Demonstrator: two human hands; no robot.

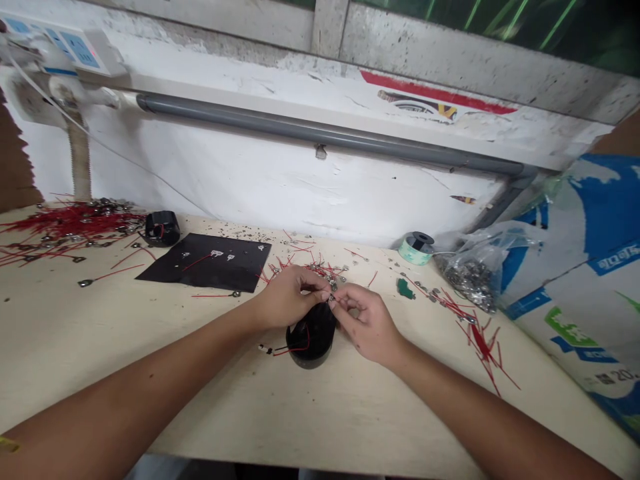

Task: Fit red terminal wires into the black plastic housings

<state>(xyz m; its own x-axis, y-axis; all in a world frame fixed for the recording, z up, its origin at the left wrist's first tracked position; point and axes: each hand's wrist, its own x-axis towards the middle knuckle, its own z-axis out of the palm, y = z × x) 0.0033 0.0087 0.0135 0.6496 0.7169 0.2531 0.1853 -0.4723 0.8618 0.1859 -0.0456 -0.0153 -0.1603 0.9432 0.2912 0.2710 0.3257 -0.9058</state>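
Note:
My left hand [286, 297] and my right hand [369, 325] meet fingertip to fingertip over a black round plastic housing [313, 358]. Both are closed in a pinch on a small shiny metal piece [331, 298], mostly hidden by the fingers. The open-topped housing rests on the table, its far side covered by my hands. Out of its left side come a red and a black wire [286, 349] that end in a small white connector [265, 349]. Just beyond my fingers lie loose metal pieces with red wires [327, 272].
A heap of red-wired metal pieces [83, 223] lies far left, beside another black housing [163, 229]. A black sheet [205, 263] holds a few small parts. Rightward are a green piece [405, 289], a spool [417, 247], a bag of metal parts [470, 277] and a large box [575, 287].

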